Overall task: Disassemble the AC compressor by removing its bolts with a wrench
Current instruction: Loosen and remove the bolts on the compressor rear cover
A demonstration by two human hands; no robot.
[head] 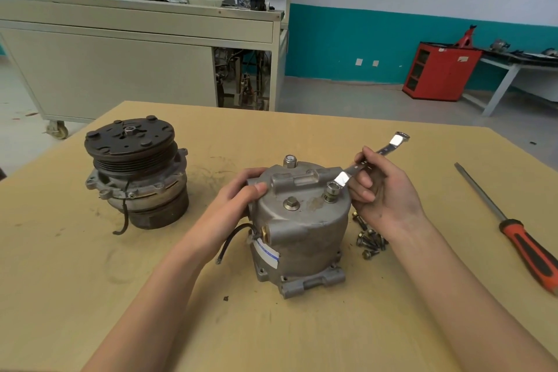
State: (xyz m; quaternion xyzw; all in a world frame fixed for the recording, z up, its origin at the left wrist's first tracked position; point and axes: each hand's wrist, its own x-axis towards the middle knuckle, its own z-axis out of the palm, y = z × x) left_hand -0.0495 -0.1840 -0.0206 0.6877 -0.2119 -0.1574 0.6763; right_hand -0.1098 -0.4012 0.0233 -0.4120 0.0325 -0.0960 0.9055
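Note:
A grey AC compressor housing [299,232] stands upright in the middle of the wooden table [90,296]. My left hand [238,199] grips its upper left edge, thumb on top. My right hand [383,190] holds a shiny wrench [371,157] by the shaft. The wrench's near end sits on a raised bolt [333,192] at the housing's top right. Two more bolts remain on top, one in the middle [291,204] and one at the back [290,160]. Several removed bolts [370,240] lie on the table right of the housing, under my right wrist.
The compressor's clutch and pulley half [136,172] stands at the left of the table. An orange-handled screwdriver [513,226] lies near the right edge. Behind the table are a grey wheeled cabinet [120,69] and a red cabinet [437,72] on the floor.

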